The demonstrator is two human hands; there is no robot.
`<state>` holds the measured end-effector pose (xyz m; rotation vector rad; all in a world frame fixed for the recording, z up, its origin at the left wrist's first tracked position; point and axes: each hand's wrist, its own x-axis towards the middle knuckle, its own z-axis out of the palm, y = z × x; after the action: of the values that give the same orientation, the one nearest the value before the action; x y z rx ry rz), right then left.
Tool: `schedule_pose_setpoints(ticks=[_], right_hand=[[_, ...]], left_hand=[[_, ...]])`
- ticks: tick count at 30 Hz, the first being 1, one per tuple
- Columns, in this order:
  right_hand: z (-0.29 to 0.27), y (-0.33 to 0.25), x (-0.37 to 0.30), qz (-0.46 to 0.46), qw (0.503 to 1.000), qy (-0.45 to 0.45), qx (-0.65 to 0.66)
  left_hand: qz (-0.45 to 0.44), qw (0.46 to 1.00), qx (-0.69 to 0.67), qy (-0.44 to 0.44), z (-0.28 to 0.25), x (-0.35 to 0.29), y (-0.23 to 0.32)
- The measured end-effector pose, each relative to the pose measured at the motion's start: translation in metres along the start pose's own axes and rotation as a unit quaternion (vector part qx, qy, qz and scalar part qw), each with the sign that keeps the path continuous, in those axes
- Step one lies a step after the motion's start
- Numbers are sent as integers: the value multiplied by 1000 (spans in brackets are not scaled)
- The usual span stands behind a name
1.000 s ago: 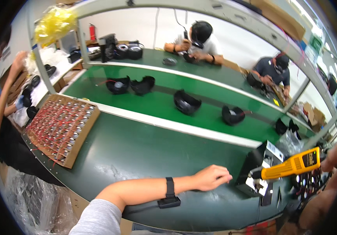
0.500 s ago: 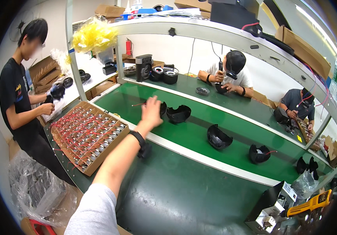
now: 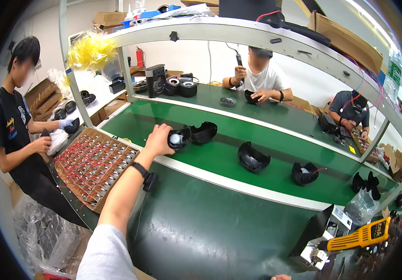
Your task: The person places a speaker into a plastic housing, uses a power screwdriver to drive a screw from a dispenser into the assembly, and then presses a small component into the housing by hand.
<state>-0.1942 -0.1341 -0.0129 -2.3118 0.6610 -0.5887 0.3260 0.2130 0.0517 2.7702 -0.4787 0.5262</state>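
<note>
My left hand (image 3: pixel 159 141) reaches over the green belt with its fingers closed round the edge of a black rounded shell (image 3: pixel 185 135). The open side of that shell faces me, and a round silver-white part (image 3: pixel 175 139) shows inside. Right behind it on the belt lies a second black half-shell (image 3: pixel 204 133) with a notched rim. Only a bit of my right hand (image 3: pixel 281 277) enters at the bottom edge, over the near table; its grip is hidden.
More black half-shells (image 3: pixel 253 157) lie along the green belt (image 3: pixel 219 161). A carton of silver parts with red wires (image 3: pixel 96 163) sits at left. A yellow power tool (image 3: pixel 362 234) stands near right. Co-workers are left and across; a metal shelf (image 3: pixel 238 29) spans above.
My left hand has drawn back toward me and now holds the shell, turned so its inside shows. My right hand has appeared at the bottom edge. The whole view has shifted slightly.
</note>
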Motion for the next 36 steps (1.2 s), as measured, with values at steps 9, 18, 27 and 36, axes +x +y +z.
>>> schedule_pose_setpoints(ticks=[9, 18, 27, 36], right_hand=[[15, -43, 32, -55, 944, -187, 265], [-11, -28, 26, 31, 975, -25, 219], [-39, -30, 61, -96, 963, -158, 195], [-51, -56, 29, -82, 993, -45, -72]], left_hand=[[321, 902, -211, -196, -57, -153, 214], [389, 784, -390, -286, -45, -247, 292], [460, 699, -443, -321, -17, -204, 296], [391, 752, -471, -243, 2, -253, 322]])
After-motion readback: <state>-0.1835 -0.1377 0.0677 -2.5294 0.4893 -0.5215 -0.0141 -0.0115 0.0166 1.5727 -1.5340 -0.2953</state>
